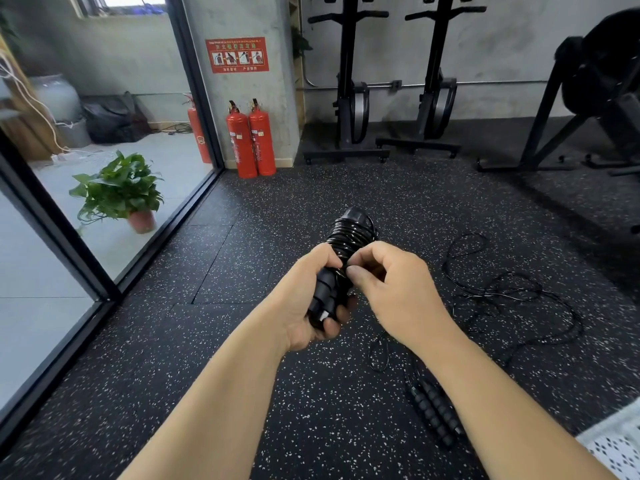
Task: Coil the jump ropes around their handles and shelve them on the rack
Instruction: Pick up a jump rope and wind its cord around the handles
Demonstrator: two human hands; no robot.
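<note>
My left hand (306,299) grips the ribbed black handles of a jump rope (349,237), held upright in front of me. Shiny black cord is wound in tight turns round the upper part of the handles. My right hand (391,275) pinches the cord against the handles just below the coil. A second jump rope (502,292) lies loose and tangled on the floor to the right, its two ribbed handles (436,414) side by side near my right forearm. No rack for the ropes is in view.
Speckled black rubber floor (242,271) all around. A glass partition (104,220) runs along the left with a potted plant (121,192) behind it. Two red fire extinguishers (251,140) stand by the pillar. Exercise machines (349,98) line the back wall; another (588,98) stands at right.
</note>
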